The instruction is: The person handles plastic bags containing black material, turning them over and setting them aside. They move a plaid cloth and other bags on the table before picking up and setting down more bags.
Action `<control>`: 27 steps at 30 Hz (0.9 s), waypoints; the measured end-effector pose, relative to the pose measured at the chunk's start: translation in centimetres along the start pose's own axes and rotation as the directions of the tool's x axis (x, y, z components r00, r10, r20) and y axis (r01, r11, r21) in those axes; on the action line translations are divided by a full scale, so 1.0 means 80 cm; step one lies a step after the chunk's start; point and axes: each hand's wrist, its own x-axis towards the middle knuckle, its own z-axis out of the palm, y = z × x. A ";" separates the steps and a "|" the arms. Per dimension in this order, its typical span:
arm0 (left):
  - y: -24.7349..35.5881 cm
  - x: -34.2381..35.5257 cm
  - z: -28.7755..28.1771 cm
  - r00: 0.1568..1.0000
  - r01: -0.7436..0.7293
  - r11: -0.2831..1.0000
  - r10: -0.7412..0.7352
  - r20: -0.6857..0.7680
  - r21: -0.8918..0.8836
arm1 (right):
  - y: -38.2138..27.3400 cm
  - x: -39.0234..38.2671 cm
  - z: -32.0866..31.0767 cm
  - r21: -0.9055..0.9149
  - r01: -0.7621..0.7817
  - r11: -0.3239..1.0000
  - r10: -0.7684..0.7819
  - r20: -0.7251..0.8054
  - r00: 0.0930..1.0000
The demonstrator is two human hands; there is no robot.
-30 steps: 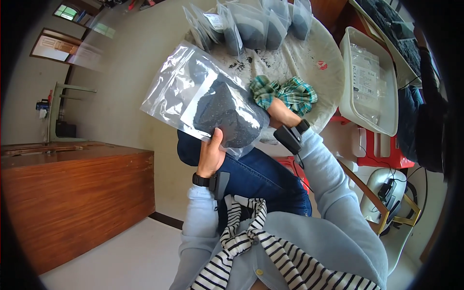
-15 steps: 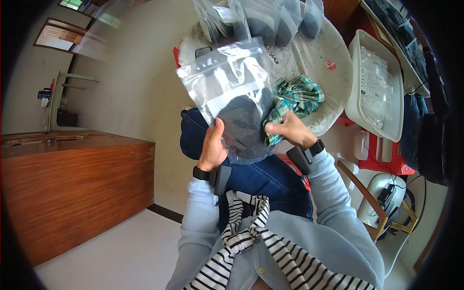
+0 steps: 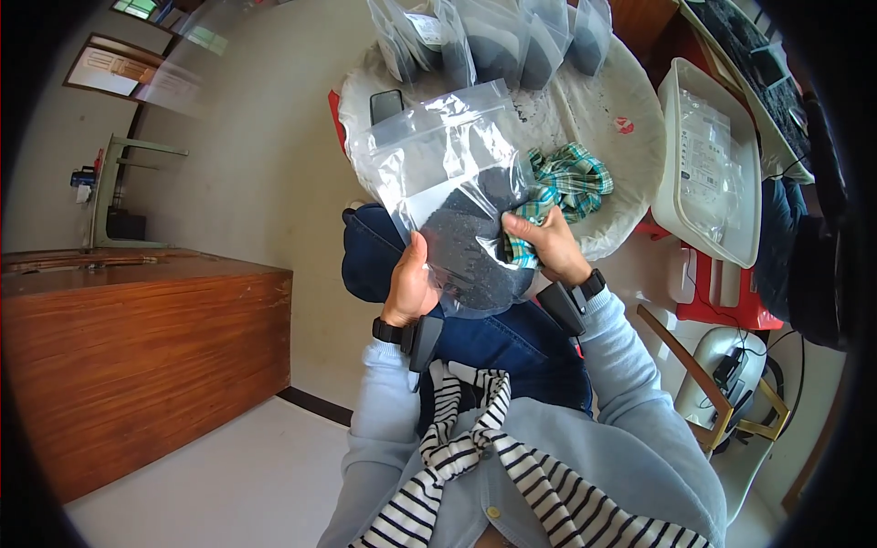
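A clear zip-top bag [image 3: 466, 233] with dark granular contents in its lower part is held above my lap, its zip end pointing away from me. My left hand [image 3: 411, 285] grips its left edge, thumb on top and fingers hidden beneath. At the bag's right edge, my right hand [image 3: 553, 247] pinches a green plaid cloth [image 3: 571, 183] against the plastic, the thumb lying over it. The rest of that cloth lies bunched on the round table [image 3: 630, 100]. White glare covers much of the bag's upper part.
Several similar filled bags [image 3: 493, 46] stand along the table's far side, near a dark phone-like object [image 3: 385, 105]. On the right, a white plastic bin [image 3: 671, 201] holds flat clear packages above a red stool [image 3: 722, 306]. A wooden cabinet [image 3: 164, 356] stands at left.
The bag has shifted slightly right and toward me, uncovering more of the dark phone-like object. My right hand has shifted a little with the cloth along the bag's right edge.
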 end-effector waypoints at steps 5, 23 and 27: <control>-0.013 -0.003 0.004 0.999 0.003 0.998 0.000 0.033 -0.069 | 0.009 0.001 0.005 0.109 0.022 0.994 0.003 -0.223 0.975; -0.014 -0.015 0.008 0.999 0.033 0.996 -0.032 0.017 -0.089 | -0.050 -0.016 -0.081 -0.771 0.067 0.633 -0.494 -0.336 0.802; -0.010 -0.028 0.018 0.980 0.098 0.991 -0.080 0.180 -0.091 | -0.074 -0.010 -0.022 -0.171 0.152 0.973 -0.178 -0.149 0.973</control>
